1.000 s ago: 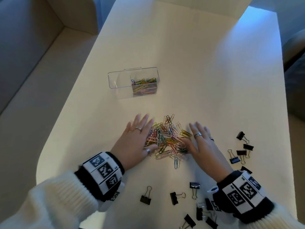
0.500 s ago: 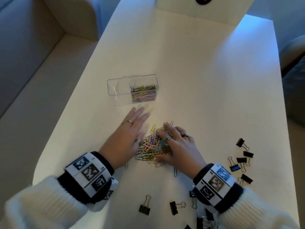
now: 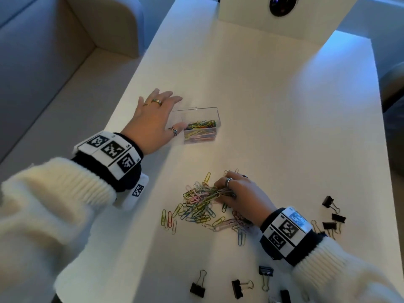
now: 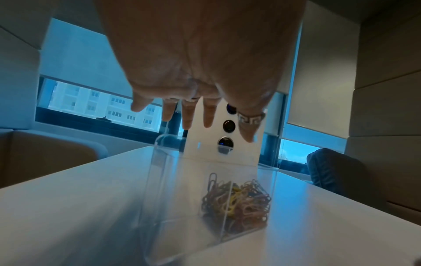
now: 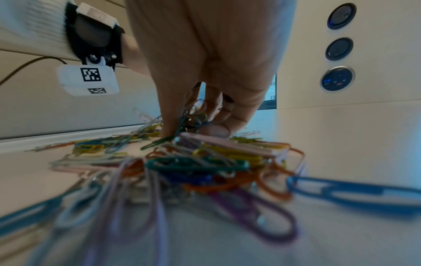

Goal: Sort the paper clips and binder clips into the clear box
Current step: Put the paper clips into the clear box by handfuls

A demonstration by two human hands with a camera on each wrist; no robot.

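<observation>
Setting: pale table (image 3: pixel 273 110) in an upholstered booth.

Left hand (image 3: pixel 153 119): fingers spread straight over the clear box's (image 3: pixel 197 124) empty left compartment, gripping nothing; contact with the box cannot be told.

Clear box: right compartment part-filled with paper clips.

Paper clips (image 3: pixel 201 204): loose heap mid-table.

Right hand (image 3: pixel 240 193): fingers curled, pinching a bunch from the heap.

Binder clips (image 3: pixel 242 287): scattered near and right, untouched; some cut off by the frame edge.

Step, judged: gathering paper clips; next, carry the bunch to the right compartment without shedding.
</observation>
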